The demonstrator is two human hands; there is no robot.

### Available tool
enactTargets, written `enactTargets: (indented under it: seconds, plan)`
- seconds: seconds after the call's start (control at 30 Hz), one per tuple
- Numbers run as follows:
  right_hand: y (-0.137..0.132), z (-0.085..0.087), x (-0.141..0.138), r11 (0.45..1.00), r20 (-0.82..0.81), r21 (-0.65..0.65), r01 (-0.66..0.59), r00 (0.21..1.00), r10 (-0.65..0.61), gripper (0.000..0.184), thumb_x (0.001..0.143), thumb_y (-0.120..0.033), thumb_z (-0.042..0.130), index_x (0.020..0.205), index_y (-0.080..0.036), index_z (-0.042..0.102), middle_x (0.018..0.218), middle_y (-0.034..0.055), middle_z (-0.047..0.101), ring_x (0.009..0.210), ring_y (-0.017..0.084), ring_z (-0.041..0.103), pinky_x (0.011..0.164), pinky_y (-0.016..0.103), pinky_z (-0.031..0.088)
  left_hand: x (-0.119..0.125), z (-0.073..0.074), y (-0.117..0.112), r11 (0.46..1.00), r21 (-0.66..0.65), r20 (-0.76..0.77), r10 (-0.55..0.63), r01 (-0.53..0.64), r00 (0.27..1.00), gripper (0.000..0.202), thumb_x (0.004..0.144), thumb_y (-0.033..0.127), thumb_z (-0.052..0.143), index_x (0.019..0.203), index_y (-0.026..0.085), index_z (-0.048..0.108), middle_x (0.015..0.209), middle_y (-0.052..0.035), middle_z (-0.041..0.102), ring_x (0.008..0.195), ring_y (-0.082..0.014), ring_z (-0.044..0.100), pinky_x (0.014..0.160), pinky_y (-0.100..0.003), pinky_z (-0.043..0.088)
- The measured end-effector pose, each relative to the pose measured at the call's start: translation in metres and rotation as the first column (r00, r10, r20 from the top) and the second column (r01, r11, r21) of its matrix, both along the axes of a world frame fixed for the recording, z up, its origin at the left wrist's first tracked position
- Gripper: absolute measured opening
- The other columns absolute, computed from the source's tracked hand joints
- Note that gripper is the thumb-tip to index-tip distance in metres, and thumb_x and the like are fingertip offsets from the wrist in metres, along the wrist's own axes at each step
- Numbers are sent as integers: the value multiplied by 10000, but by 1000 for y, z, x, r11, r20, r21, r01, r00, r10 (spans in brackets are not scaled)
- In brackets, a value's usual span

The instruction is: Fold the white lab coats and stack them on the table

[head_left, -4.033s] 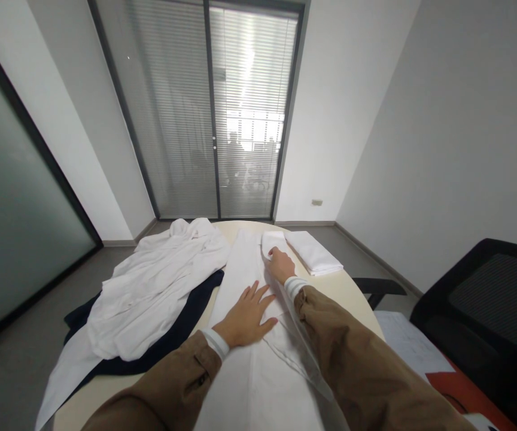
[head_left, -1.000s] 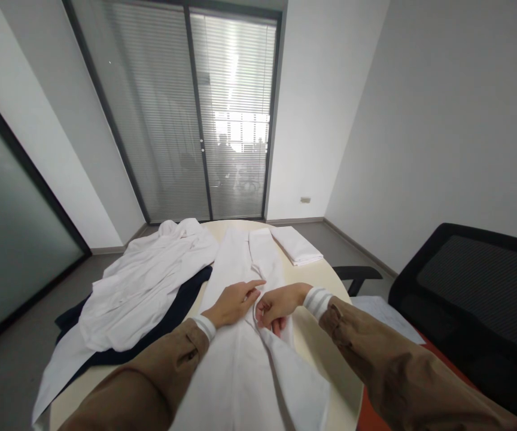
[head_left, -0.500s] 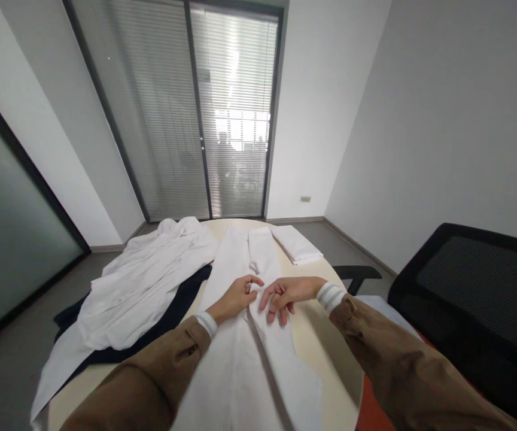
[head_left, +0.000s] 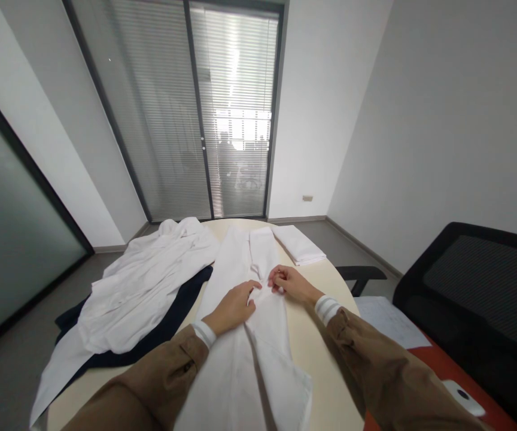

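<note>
A long white coat (head_left: 229,365) lies lengthwise down the table, its front edges meeting along the middle. My left hand (head_left: 234,305) rests on it with the fingers curled and the thumb close to them, at the front opening. Just to the right, my right hand (head_left: 288,282) pinches the cloth near the same edge, fingertips bent together. The fingertips of both hands are only a little apart. Which small part of the coat they hold is too fine to make out.
Crumpled white clothing (head_left: 151,281) lies over dark navy cloth (head_left: 191,293) on the left of the round table (head_left: 325,335). A folded white cloth (head_left: 300,244) sits at the far right. Beside the table stands a black mesh chair (head_left: 478,293) with papers (head_left: 391,317) on its red seat.
My right hand has moved up, its spread fingers now drawn together at the coat's edge. My left hand has shifted slightly down. The coat's lower right flap has moved a little to the left.
</note>
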State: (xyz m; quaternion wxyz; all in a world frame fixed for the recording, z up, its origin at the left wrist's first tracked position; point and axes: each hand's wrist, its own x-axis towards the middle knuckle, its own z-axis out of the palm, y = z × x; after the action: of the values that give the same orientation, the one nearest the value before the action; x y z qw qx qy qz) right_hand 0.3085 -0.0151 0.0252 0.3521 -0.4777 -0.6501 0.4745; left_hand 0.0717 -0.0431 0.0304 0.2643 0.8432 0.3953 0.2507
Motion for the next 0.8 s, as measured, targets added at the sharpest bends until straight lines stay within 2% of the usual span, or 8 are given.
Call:
enactTargets:
  seconds: [0.13,0.23,0.37,0.5,0.57,0.6,0.7,0.8]
  plan:
    - [2,-8,-9,970,168,240,32,983,-74,283,872,-294,564,1128,-185,615,702,-24,666,579,118,591,597,243,450,-1,-2,-2,997,76,-24,-11,13,1000,473,795,50,525,1251,157,593,1002,-70,649,938,-220,599,892,-347,473]
    - [4,-3,-17,941,369,337,14,918,-146,336,900,-313,559,1212,-217,637,676,-31,665,610,131,603,667,257,447,0,-9,-4,980,194,-88,66,-48,994,439,811,55,525,1226,170,613,971,-70,633,991,-249,561,941,-398,446]
    - [6,7,-29,938,576,346,1,789,-213,297,910,-352,560,1144,-233,699,762,13,715,710,161,642,710,268,428,4,-15,-10,973,206,-101,126,-103,987,441,824,20,472,1214,177,607,1020,-80,609,1022,-240,541,981,-400,430]
    - [5,13,-43,953,695,299,41,675,-247,381,918,-516,544,1097,-213,690,846,62,744,806,212,672,717,293,424,3,4,-24,974,222,-174,82,-42,981,442,790,34,518,1200,172,608,1133,-114,569,1087,-250,529,968,-382,437]
    - [6,15,-49,954,733,287,91,620,-280,477,888,-604,552,1101,-195,674,911,99,749,859,243,683,729,310,433,0,20,-35,965,242,-232,-45,102,972,326,782,94,584,1088,191,644,1145,-110,577,1086,-262,539,946,-384,437]
    - [8,17,-52,953,749,282,112,595,-291,516,870,-637,559,1093,-187,673,940,116,749,879,257,686,736,319,438,-1,27,-40,942,225,-266,-188,250,946,241,796,146,614,1025,208,656,1105,-88,604,1049,-255,561,934,-379,435]
    - [16,22,-60,955,802,267,131,520,-295,508,855,-639,563,997,-173,707,966,151,745,907,289,691,746,342,450,-4,39,-55,789,86,-284,-565,608,774,115,818,268,667,923,227,646,938,-17,666,901,-203,618,891,-334,438]
    - [27,25,-65,947,822,298,123,472,-320,405,888,-533,541,914,-179,736,958,157,744,911,291,692,746,347,450,-6,35,-62,733,-42,-245,-666,679,705,339,755,345,757,1050,227,636,872,14,673,795,-178,629,868,-318,450]
